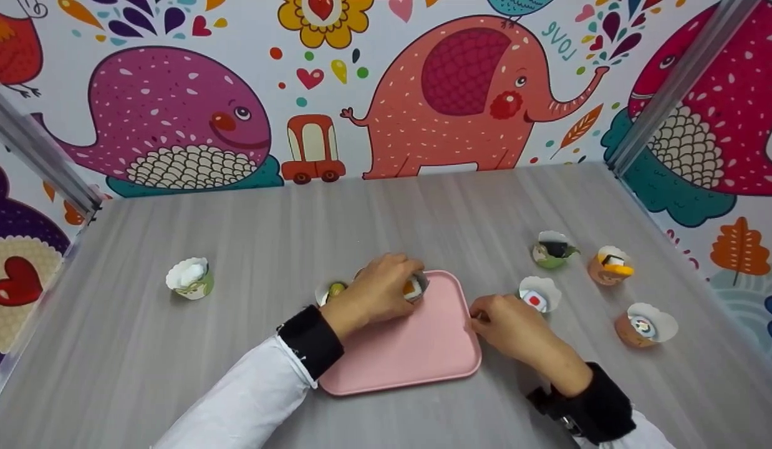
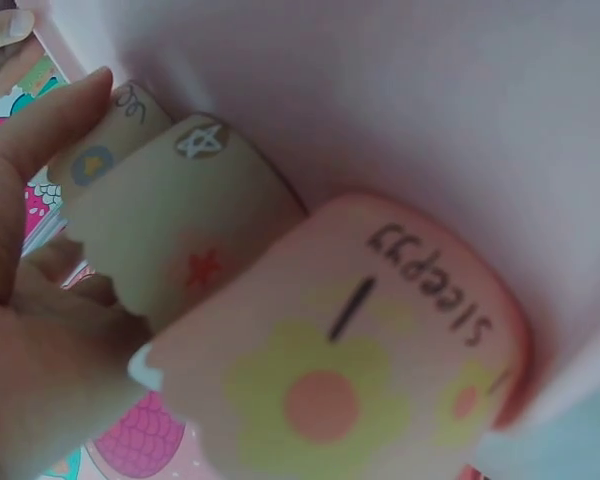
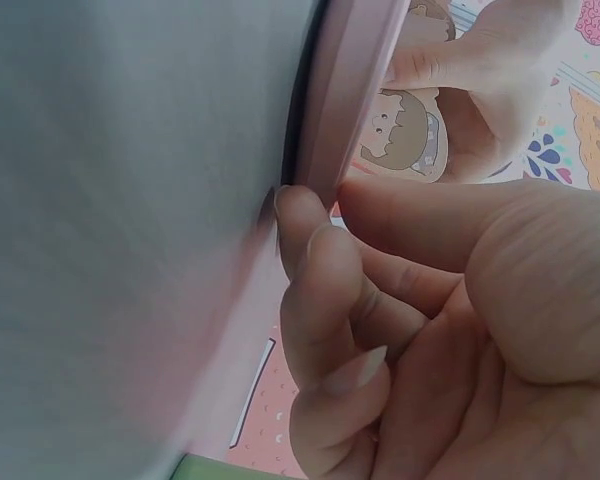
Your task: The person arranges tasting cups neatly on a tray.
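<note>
My left hand (image 1: 383, 290) grips a paper cup (image 1: 418, 288) at the far edge of a pink tray (image 1: 411, 352), with orange and white contents showing. Beside that wrist is another paper cup (image 1: 323, 293) with something green in it, partly covered by the arm. A pink cup lettered "sleepyy" (image 2: 330, 350) and a cup with a red starfish print (image 2: 195, 220) stand in a row with the held one in the left wrist view. At the tray's right side, my right hand (image 1: 514, 327) pinches the rim (image 3: 345, 100) between thumb and fingers.
Just past my right hand stands a cup with a red-dotted white piece (image 1: 534, 299). Farther right are a green cup (image 1: 550, 259), an orange cup (image 1: 604, 271) and a brown cup (image 1: 635, 333). A cup with white contents (image 1: 191, 280) sits far left. Printed panels (image 1: 323, 93) wall the table.
</note>
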{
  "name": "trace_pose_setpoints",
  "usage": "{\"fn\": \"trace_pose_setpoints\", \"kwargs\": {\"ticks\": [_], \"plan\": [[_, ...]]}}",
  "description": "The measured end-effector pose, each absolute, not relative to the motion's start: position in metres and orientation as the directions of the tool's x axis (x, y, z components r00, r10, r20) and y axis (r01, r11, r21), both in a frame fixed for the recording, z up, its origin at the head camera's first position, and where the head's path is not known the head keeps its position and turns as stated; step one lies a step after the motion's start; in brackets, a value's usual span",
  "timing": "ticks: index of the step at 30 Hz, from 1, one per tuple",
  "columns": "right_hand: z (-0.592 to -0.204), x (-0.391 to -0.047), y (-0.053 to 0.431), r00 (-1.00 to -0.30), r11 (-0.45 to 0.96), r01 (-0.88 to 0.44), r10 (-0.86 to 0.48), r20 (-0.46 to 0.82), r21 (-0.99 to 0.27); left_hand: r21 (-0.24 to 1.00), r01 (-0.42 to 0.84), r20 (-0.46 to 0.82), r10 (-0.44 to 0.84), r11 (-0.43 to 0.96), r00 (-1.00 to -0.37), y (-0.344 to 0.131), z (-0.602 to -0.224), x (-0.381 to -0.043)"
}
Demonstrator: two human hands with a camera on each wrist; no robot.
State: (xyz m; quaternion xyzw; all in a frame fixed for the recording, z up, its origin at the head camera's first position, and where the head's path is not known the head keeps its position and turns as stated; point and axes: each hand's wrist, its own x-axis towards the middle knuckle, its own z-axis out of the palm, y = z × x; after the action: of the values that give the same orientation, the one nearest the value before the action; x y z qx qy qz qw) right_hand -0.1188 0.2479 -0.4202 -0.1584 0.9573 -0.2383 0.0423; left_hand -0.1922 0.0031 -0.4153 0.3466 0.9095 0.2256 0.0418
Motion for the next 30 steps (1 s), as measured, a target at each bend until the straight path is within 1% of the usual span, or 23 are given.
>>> {"fn": "trace_pose_setpoints", "kwargs": {"ticks": [5, 10, 15, 20, 25, 30], "plan": [[-0.42, -0.119, 0.247, -0.946, 0.838, -0.286, -0.325, -0.004, -0.464, 0.437, 0.609, 0.079, 0.646, 0.662, -0.759, 0.003, -0.415, -0.191], [-0.421, -0.119, 0.247, -0.944, 0.836, -0.293, -0.33, 0.001, -0.464, 0.454, 0.582, 0.05, 0.634, 0.674, -0.772, 0.001, -0.413, -0.189], [-0.421, -0.119, 0.248, -0.944, 0.828, -0.293, -0.33, 0.006, -0.478, 0.479, 0.592, 0.084, 0.638, 0.648, -0.765, -0.004, -0.406, -0.185], [-0.421, -0.119, 0.248, -0.947, 0.836, -0.282, -0.321, -0.002, -0.471, 0.488, 0.61, 0.167, 0.619, 0.624, -0.767, -0.014, -0.397, -0.177], [-0.421, -0.119, 0.247, -0.951, 0.845, -0.269, -0.308, -0.011, -0.461, 0.497, 0.638, 0.303, 0.571, 0.589, -0.763, -0.028, -0.392, -0.162], [-0.421, -0.118, 0.246, -0.95, 0.841, -0.271, -0.311, -0.008, -0.468, 0.454, 0.663, 0.393, 0.534, 0.595, -0.749, -0.047, -0.39, -0.146]]}}
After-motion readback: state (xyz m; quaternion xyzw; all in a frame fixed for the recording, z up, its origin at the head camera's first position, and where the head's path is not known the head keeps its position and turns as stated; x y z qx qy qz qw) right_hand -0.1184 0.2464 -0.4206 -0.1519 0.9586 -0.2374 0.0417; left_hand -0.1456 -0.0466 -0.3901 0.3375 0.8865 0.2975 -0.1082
